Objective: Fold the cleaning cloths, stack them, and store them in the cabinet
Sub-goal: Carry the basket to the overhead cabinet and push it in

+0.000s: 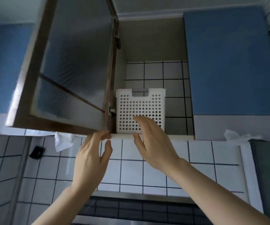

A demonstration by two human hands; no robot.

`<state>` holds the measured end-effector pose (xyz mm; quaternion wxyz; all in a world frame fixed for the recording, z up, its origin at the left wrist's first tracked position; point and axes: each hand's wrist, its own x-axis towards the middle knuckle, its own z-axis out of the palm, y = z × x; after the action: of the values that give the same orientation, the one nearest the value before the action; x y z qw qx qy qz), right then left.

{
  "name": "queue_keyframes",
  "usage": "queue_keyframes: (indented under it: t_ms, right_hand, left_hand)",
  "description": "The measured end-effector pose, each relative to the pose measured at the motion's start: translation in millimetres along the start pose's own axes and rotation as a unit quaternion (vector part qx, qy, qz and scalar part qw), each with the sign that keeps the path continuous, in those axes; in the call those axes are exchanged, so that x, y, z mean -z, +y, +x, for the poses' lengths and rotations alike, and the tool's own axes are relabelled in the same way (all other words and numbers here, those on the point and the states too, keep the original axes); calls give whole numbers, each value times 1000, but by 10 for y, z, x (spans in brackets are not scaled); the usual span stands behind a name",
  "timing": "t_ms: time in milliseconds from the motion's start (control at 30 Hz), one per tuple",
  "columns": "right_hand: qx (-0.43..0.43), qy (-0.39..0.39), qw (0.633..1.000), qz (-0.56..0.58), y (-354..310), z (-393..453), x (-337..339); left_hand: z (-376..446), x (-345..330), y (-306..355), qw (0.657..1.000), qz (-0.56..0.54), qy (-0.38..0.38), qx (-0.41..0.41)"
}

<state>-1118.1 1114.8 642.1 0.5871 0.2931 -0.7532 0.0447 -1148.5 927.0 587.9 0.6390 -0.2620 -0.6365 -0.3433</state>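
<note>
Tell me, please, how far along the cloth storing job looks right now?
Done: the glass-panelled cabinet door is swung open. In hand: the left hand touches its bottom edge, while the open right hand reaches toward the white perforated plastic basket inside. Left: no folded cloths are visible, so storing remains.

The cabinet door (69,65) has a dark wood frame around textured, frosted glass panes. The basket (140,109) inside is white plastic, smooth and matt, pierced with round holes. The wall tiles (131,172) are glossy white ceramic with dark grout. The neighbouring cabinet front (228,62) is a smooth, matt blue panel.
</note>
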Motion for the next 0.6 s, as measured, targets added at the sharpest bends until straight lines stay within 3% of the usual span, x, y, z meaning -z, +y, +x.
queue_keyframes:
  t_ms: [300, 433, 500, 600]
  right_hand:
    - [113, 58, 992, 27, -896, 464, 196]
    - [211, 64, 975, 37, -1244, 744, 274]
    - [254, 44, 966, 9, -1394, 924, 329]
    - [295, 6, 954, -57, -1502, 1162, 400]
  left_hand:
    - [-308, 830, -354, 995, 44, 74, 57]
    - [-210, 998, -424, 988, 8, 95, 124]
    - [-62, 1029, -467, 982, -27, 80, 167]
    - [146, 1006, -564, 972, -87, -14, 217]
